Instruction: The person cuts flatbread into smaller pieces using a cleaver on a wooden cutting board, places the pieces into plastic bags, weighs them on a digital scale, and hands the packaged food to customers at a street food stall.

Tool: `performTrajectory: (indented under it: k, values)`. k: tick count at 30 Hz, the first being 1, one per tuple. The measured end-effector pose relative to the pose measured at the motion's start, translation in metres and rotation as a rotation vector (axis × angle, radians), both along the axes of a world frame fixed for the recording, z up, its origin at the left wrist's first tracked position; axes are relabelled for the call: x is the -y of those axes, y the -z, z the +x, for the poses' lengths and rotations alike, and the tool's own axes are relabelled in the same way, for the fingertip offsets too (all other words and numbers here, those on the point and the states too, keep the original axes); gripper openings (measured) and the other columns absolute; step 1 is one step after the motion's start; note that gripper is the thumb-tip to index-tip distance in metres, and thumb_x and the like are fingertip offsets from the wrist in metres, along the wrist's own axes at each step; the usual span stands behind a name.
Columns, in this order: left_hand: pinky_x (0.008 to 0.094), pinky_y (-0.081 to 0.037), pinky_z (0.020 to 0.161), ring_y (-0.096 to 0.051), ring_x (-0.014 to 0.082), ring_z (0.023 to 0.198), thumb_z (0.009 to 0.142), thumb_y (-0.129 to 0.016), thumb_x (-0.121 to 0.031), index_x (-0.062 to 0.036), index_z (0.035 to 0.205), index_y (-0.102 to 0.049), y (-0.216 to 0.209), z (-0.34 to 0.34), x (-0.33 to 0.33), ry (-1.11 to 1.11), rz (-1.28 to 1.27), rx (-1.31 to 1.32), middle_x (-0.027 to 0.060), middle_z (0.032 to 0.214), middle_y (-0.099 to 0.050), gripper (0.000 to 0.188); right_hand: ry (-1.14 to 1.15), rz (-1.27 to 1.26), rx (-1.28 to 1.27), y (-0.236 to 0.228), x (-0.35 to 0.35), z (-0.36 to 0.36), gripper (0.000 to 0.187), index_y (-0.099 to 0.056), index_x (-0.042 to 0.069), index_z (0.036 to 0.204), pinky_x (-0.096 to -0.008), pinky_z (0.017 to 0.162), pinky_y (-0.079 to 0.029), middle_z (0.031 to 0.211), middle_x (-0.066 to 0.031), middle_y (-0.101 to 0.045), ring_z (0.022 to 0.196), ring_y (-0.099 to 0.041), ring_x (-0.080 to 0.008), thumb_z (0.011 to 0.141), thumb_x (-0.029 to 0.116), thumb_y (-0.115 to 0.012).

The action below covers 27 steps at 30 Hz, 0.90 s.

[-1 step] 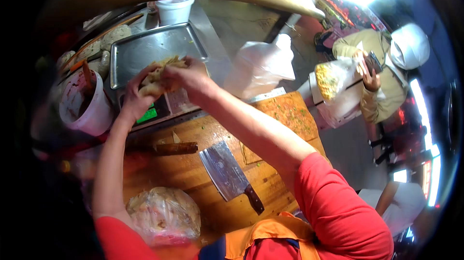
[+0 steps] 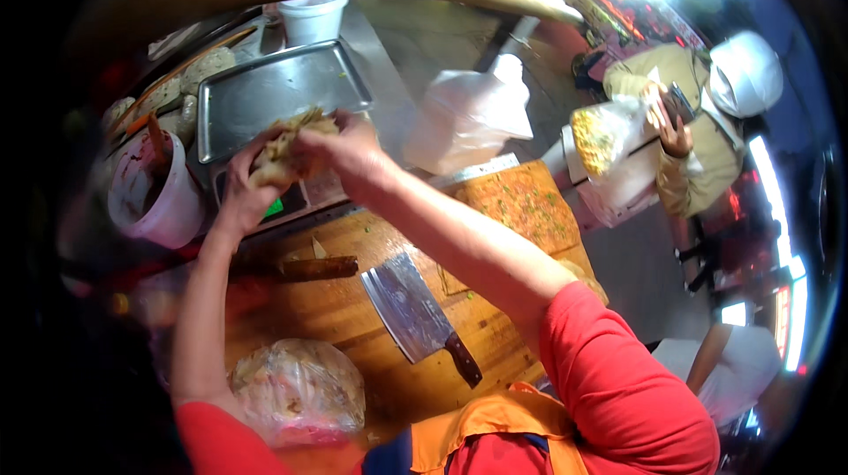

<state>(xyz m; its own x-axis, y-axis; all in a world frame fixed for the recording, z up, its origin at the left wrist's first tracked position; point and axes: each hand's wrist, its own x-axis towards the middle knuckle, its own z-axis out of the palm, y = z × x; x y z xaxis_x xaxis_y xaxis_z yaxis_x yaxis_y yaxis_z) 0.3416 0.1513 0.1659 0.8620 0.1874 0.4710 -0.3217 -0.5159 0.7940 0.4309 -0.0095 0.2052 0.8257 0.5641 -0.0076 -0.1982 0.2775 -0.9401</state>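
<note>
Both my hands are raised over the far edge of the wooden board, arms stretched out. Between them is a clump of pale tan food that looks like flatbread pieces (image 2: pixel 281 157). My left hand (image 2: pixel 243 188) cups its left side, and my right hand (image 2: pixel 344 152) grips it from the right. Beneath the hands is a scale with a lit green display (image 2: pixel 274 207), mostly covered by them. Nearer me, a cleaver (image 2: pixel 411 307) with a dark wooden handle lies flat on the board (image 2: pixel 353 320).
A metal tray (image 2: pixel 283 86) lies beyond my hands. At left stands a white bucket (image 2: pixel 163 197) with red residue; another white bucket (image 2: pixel 314 20) is at the back. Topped flatbread (image 2: pixel 521 210), white bags (image 2: pixel 468 121) and a plastic-wrapped bundle (image 2: pixel 300 387) surround the board. A helmeted person (image 2: pixel 689 113) holds a phone.
My hands have shifted slightly with the food and now cover more of the green display. The whole view has moved a little.
</note>
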Motion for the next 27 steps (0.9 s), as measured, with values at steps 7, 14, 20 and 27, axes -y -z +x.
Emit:
performTrajectory:
  k: [7, 14, 20, 27]
  values:
    - [0.0355, -0.047, 0.101, -0.058, 0.0236, 0.117, 0.071, -0.071, -0.006, 0.0017, 0.137, -0.051, -0.001, -0.139, 0.162, 0.106, -0.351, -0.165, 0.0140, 0.128, -0.060, 0.069, 0.110, -0.029, -0.094, 0.038, 0.143, -0.138, 0.032, -0.057, 0.005, 0.097, -0.0260, 0.068, -0.051, 0.086, -0.0015, -0.060, 0.078, -0.057, -0.0088, 0.074, 0.013, -0.077]
    - [0.0319, -0.049, 0.096, -0.057, 0.0203, 0.117, 0.077, -0.072, 0.001, 0.0032, 0.135, -0.052, 0.094, -0.270, 0.323, -0.103, -0.649, -0.570, 0.0130, 0.125, -0.061, 0.061, 0.073, -0.494, -0.404, 0.124, 0.278, -0.249, 0.035, -0.058, 0.007, 0.090, -0.0288, 0.067, -0.050, 0.083, -0.0034, -0.060, 0.075, -0.056, -0.0116, 0.070, 0.024, -0.082]
    - [0.0282, -0.049, 0.087, -0.062, 0.0166, 0.099, 0.082, -0.074, -0.008, 0.0027, 0.122, -0.061, 0.146, -0.298, 0.343, -0.274, -0.457, -0.502, 0.0081, 0.113, -0.065, 0.043, -0.066, -0.549, -0.215, 0.130, 0.331, -0.250, 0.037, -0.064, 0.001, 0.098, -0.0328, 0.074, -0.052, 0.086, -0.0095, -0.066, 0.079, -0.062, -0.0190, 0.074, 0.024, -0.079]
    - [0.0298, -0.052, 0.078, -0.064, 0.0167, 0.089, 0.081, -0.077, -0.005, 0.0028, 0.119, -0.061, 0.142, -0.295, 0.320, -0.423, -0.885, -0.624, 0.0079, 0.105, -0.067, 0.042, -0.066, -1.158, 0.597, 0.164, 0.377, -0.220, 0.061, -0.049, 0.004, 0.131, -0.0447, 0.098, -0.045, 0.122, -0.0231, -0.054, 0.112, -0.055, -0.0398, 0.079, 0.022, -0.074]
